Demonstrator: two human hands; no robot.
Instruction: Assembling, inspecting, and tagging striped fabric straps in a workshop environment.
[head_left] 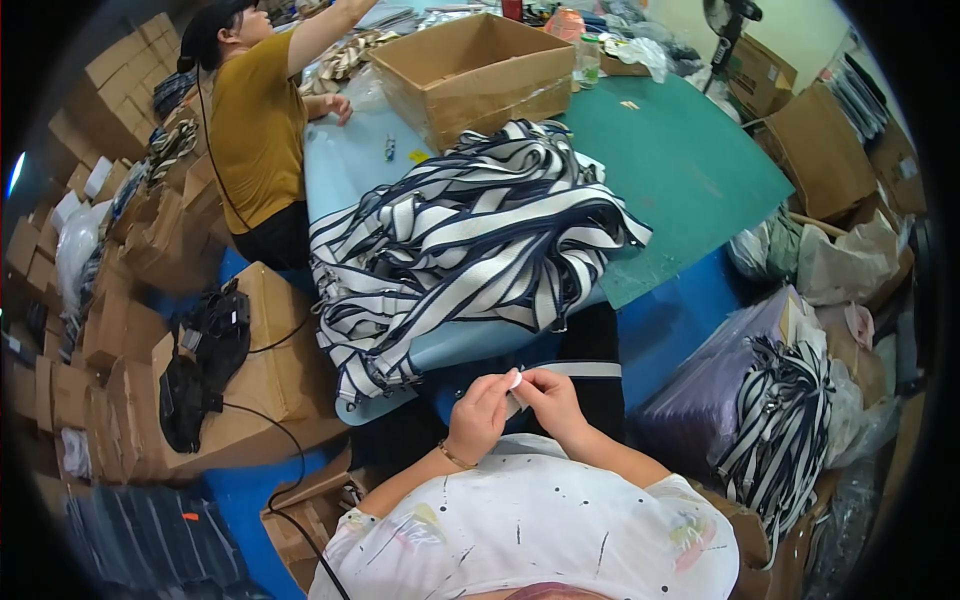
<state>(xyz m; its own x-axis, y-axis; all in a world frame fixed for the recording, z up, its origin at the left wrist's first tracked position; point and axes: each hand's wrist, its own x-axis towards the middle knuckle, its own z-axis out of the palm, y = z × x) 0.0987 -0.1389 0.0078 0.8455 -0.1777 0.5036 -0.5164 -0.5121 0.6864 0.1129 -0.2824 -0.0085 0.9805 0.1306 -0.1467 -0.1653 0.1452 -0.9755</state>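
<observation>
My left hand (pixel 480 412) and my right hand (pixel 552 402) meet close in front of my body, fingers pinched together. Between them is the end of a white-and-navy webbing strap (pixel 590 370), which runs out to the right past my right hand, across my dark-clothed leg. A small white piece (pixel 515 381) shows at the fingertips; I cannot make out whether it is part of the strap. Just beyond, a big tangled heap of the same striped straps (pixel 490 230), some with metal clips, covers the near part of the table.
An open cardboard box (pixel 475 95) stands behind the heap, beside a green mat (pixel 680 180). At the left of the table a co-worker in a mustard shirt (pixel 255 120) reaches across. More straps (pixel 785 430) hang over a plastic-wrapped bundle (pixel 700 385) at right. A carton (pixel 265 350) stands left.
</observation>
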